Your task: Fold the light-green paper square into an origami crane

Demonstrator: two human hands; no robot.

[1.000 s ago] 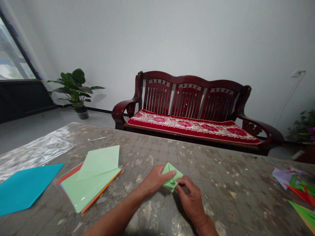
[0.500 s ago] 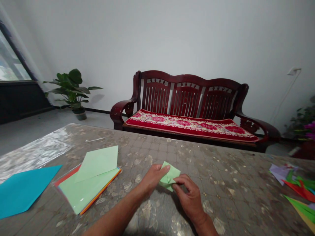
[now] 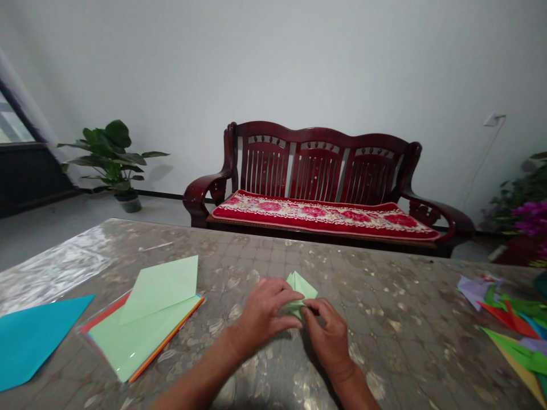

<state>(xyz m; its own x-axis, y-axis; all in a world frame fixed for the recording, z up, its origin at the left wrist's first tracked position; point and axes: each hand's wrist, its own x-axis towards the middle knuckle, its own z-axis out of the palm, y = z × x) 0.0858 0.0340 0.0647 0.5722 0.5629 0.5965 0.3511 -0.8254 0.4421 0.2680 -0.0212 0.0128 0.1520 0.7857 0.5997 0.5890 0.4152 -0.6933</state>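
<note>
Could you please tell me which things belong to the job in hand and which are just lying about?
Job in hand:
- folded green paper, between left hand and right hand
- perhaps paper stack

Apparently lying about:
- blue sheet
- colourful papers
- white stick

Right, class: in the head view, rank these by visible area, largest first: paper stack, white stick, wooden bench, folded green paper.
1. Wooden bench
2. Paper stack
3. Folded green paper, partly covered by the left hand and right hand
4. White stick, very thin
</note>
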